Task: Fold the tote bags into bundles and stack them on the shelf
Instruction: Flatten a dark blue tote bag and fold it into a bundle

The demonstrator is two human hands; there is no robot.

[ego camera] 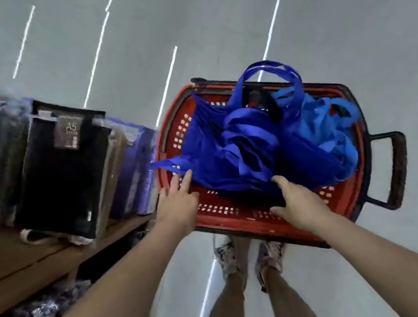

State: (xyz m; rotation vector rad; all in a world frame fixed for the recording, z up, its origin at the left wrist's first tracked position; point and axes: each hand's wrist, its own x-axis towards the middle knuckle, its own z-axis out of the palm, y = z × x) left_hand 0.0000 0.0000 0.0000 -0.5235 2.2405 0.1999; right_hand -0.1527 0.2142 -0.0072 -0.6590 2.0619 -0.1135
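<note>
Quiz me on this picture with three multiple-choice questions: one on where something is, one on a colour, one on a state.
1. Where are the tote bags?
A. on a chair
B. in the basket
C. hanging on a wall hook

2. What colour is the basket?
A. red
B. green
C. white

3. How is the left hand?
A. balled in a fist
B. fingers straight, at the bags' edge
C. gripping a bottle

Answers:
1 B, the bags lie heaped inside the basket's walls.
2 A, its perforated walls are red.
3 B, the fingers are straight and their tips meet the blue fabric.
</note>
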